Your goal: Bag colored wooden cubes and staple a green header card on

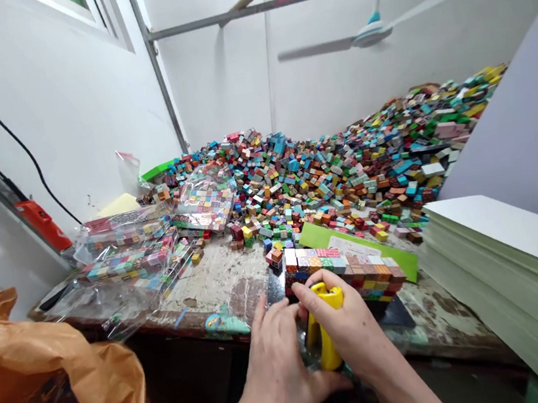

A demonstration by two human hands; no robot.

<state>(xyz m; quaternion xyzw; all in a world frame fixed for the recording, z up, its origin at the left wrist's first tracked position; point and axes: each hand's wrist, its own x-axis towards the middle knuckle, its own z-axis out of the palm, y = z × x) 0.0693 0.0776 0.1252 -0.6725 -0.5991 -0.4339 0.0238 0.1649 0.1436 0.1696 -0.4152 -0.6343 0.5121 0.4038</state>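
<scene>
Right hand (346,313) is wrapped around a yellow tool (329,353) at the table's (210,285) front edge; left hand (279,352) curls right beside it, can't really tell if it's gripping anything. Tool looks like light, stiff plastic, maybe slick, so I'd grab the thick body.

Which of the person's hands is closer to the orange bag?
Left. The left hand is to the right of the orange bag, with a clear gap between; the right hand, gripping a yellow tool, is farther right.
</scene>
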